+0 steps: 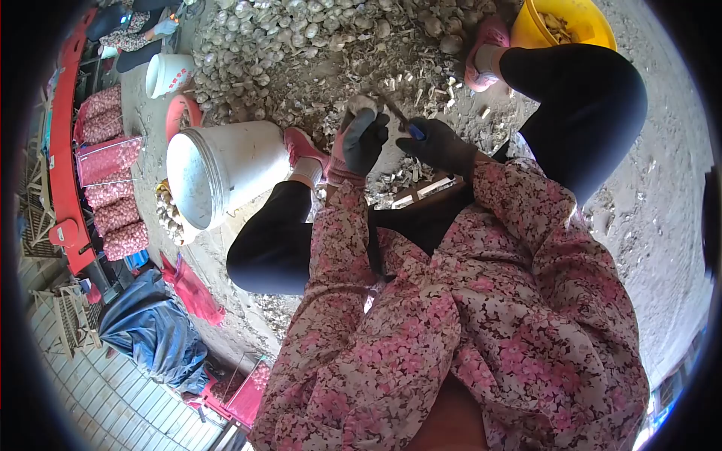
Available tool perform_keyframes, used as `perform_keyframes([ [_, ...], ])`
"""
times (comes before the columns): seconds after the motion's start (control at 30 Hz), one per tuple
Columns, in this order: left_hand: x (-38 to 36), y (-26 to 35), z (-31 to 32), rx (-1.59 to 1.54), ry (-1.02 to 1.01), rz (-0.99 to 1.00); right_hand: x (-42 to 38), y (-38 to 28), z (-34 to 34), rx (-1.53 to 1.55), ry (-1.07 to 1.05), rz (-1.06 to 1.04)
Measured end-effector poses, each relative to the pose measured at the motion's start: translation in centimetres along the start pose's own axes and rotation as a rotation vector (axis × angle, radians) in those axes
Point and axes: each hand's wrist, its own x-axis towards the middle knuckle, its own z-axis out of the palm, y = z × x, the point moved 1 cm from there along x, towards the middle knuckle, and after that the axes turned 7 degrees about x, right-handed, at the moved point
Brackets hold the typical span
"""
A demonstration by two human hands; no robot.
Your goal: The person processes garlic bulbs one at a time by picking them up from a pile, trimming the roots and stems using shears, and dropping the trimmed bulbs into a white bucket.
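Observation:
My left hand [362, 144], in a dark and pink glove, is closed round a pale garlic bulb [363, 104] that shows above the fingers. My right hand [444, 147], in a dark glove, grips a knife by its blue handle [415, 131]. The dark knife blade [395, 113] points up and left, apart from the bulb. Below both hands, cut stalk pieces [410, 174] lie on the ground between my legs.
A heap of garlic bulbs [301, 26] covers the ground ahead. A white bucket [248, 161] lies left of my foot; a yellow bucket [535, 26] with pale scraps inside stands upper right. Red net sacks [124, 240] line the far left. Another person [135, 34] works at upper left.

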Motion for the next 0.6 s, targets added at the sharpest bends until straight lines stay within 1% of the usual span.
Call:
perform_keyframes([
  [0.03, -0.3, 0.2, 0.0, 0.002, 0.0, 0.007, -0.2, -0.2, -0.3, -0.054, -0.022, 0.04],
  [0.07, -0.7, 0.6, 0.0, -0.108, 0.013, 0.11, -0.2, -0.4, -0.6, -0.109, -0.046, 0.078],
  [0.1, -0.8, 1.4, 0.3, -0.216, 0.024, 0.215, -0.2, -0.5, -0.8, -0.111, -0.051, 0.066],
  [0.13, -0.7, 3.0, -0.9, -0.177, -0.06, 0.342, -0.1, -0.3, -1.0, 0.047, -0.003, 0.162],
  [0.17, -0.9, 5.2, -2.8, -0.121, -0.022, 0.451, 0.0, -0.2, -1.3, 0.204, 0.045, 0.258],
  [0.2, -1.6, 7.9, -4.5, -0.278, -0.097, 0.548, 0.2, 0.0, -1.6, 0.177, 0.047, 0.215],
  [0.23, -3.1, 10.9, -7.5, -0.367, 0.037, 0.671, -0.3, -0.3, -2.1, 0.178, 0.041, 0.212],
  [0.3, -6.5, 16.3, -5.1, -0.512, -0.383, 0.708, -2.0, -1.5, -3.1, 0.154, -0.129, 0.365],
  [0.37, -6.8, 19.2, -7.1, -0.441, 0.112, 1.086, -3.2, -0.2, -3.5, 0.057, -0.26, 0.485],
  [0.4, -5.8, 19.6, -8.7, -0.476, 0.124, 0.988, -3.2, -0.4, -3.4, -0.061, -0.285, 0.493],
  [0.43, -4.0, 18.3, -8.8, -0.538, 0.147, 0.779, -2.9, -0.5, -3.5, -0.179, -0.309, 0.501],
  [0.47, -1.6, 17.6, -12.2, -0.686, 0.324, 0.6, -2.2, -3.2, -3.9, -0.138, -0.344, 0.6],
  [0.5, 1.5, 16.0, -14.0, -0.297, 0.317, 0.557, -1.3, -2.2, -3.5, -0.138, -0.346, 0.61],
  [0.53, 4.7, 14.4, -12.5, -0.265, 0.669, 0.445, -0.4, -0.4, -2.7, -0.078, -0.299, 0.563],
  [0.57, 6.9, 12.9, -12.2, -0.118, 0.706, 0.293, 0.6, 0.5, -2.4, -0.02, -0.25, 0.515],
  [0.6, 9.7, 11.1, -14.1, -0.1, 0.619, 0.253, 1.7, -0.9, -2.4, 0.131, -0.22, 0.481],
])
